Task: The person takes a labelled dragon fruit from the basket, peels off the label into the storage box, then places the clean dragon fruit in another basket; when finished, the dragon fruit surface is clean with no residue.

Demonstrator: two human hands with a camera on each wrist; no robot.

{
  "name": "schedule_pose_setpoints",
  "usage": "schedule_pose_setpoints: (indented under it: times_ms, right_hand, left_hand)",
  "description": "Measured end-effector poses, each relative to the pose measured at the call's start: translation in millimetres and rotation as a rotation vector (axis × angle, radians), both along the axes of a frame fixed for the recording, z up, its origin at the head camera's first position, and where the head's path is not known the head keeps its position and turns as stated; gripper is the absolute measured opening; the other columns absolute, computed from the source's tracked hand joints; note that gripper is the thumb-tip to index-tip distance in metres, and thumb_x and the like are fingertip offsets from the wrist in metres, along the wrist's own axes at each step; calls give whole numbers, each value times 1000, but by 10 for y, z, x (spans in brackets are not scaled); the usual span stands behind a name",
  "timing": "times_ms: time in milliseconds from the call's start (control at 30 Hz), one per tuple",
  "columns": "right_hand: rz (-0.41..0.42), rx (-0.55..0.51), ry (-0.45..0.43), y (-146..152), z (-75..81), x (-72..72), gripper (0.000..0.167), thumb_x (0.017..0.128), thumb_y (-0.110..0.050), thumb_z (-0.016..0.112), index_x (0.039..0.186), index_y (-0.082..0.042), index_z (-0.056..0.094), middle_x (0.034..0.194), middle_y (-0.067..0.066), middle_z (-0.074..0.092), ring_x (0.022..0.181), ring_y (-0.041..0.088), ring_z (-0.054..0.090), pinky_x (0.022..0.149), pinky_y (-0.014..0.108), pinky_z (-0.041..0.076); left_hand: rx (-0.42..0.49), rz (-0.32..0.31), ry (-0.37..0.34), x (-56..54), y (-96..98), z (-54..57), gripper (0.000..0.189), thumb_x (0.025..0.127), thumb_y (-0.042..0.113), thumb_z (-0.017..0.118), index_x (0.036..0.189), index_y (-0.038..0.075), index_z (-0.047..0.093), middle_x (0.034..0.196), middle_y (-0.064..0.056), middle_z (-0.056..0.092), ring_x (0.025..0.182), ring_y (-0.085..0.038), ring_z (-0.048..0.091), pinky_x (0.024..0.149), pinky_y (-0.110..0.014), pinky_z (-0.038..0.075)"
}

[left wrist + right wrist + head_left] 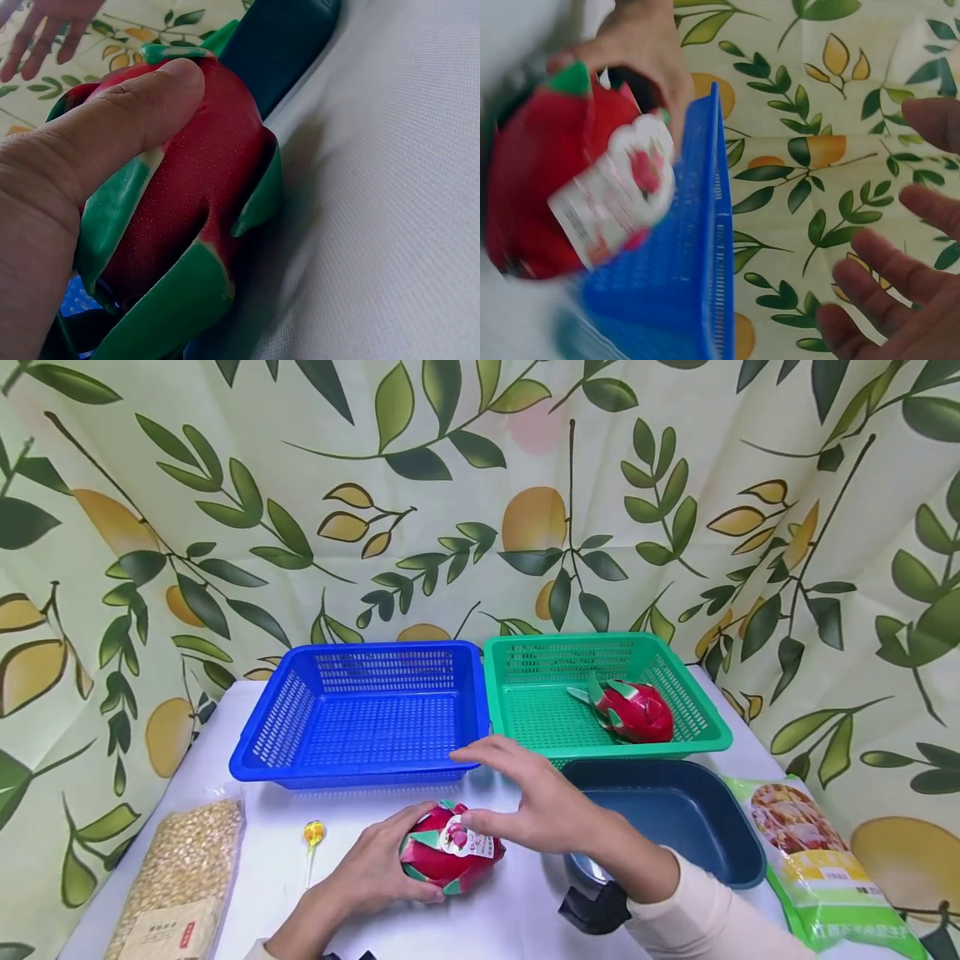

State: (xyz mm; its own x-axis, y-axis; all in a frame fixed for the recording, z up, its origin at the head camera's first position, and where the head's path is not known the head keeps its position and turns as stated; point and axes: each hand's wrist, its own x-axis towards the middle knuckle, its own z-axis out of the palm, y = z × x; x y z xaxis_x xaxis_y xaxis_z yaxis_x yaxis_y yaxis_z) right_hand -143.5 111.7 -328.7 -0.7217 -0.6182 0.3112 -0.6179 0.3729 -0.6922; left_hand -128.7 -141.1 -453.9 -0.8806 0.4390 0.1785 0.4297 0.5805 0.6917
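A red dragon fruit with green scales (453, 853) is on the white table at the front, a white label on its right side. My left hand (382, 864) grips it from the left; in the left wrist view the thumb (169, 97) presses along its red skin. Just above and right of the fruit is my right hand (525, 802), fingers spread and holding nothing. The right wrist view shows those fingers (900, 262) apart from the labelled dragon fruit (555, 172). A second dragon fruit (641, 712) lies in the green basket (607, 752).
A blue basket (360, 772) stands at the back left, beside the green one. The dark blue basin (738, 827) sits in front of the green basket. A green food packet (825, 868) lies far right. At left are a bag of pale kernels (183, 852) and a lollipop (313, 833).
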Motion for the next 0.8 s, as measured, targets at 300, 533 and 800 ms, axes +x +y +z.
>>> schedule_pose_setpoints:
  times_ms: [300,533,800]
  right_hand:
    - [262,87,-57,-24,134,-367,43,88,-26,71,128,-15,62,123,-4,55,115,21,52,87,39,48]
    - [389,217,-159,-75,-118,-573,39,88,-27,70,126,-21,63,123,-12,53,115,14,47,86,36,47]
    - [508,319,-161,-191,-337,-691,39,88,-20,70,127,-18,64,125,-10,53,116,9,47,88,41,49]
  left_hand:
    - [-14,-12,-20,1,-1,34,103,58,62,84,142,17,46,127,8,55,106,-12,57,84,-35,52]
    - [-33,-16,-10,0,-4,12,102,58,58,86,143,18,45,130,6,55,107,-14,57,87,-37,51]
    - [-29,-20,-12,2,3,17,103,60,63,82,146,24,41,133,9,53,110,-13,56,88,-37,51]
